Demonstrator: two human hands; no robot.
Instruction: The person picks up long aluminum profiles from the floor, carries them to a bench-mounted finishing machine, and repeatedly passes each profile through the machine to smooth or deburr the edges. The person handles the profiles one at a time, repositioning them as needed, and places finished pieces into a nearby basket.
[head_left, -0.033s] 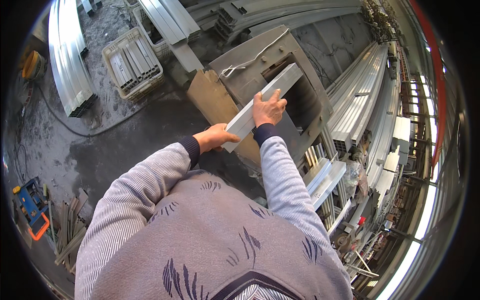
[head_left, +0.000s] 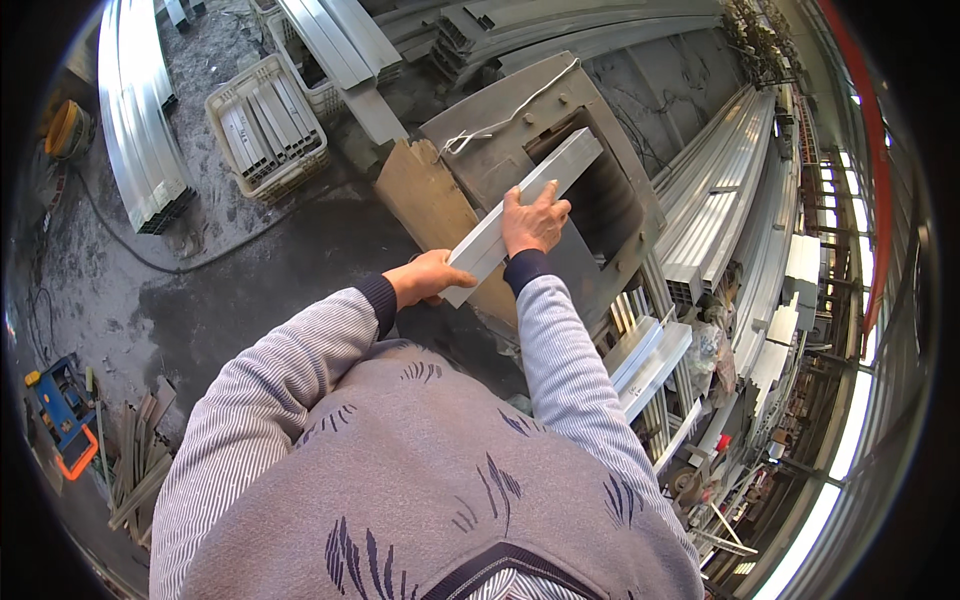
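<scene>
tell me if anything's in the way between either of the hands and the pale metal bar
Nothing visible: the left hand grips the near end of the metal bar, and the right hand touches it further along.

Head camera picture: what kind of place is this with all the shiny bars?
Probably a metal workshop: long silvery bars lie stacked on the right, a pale crate holds shorter pieces, and the left hand and right hand hold a squared bar.
</scene>
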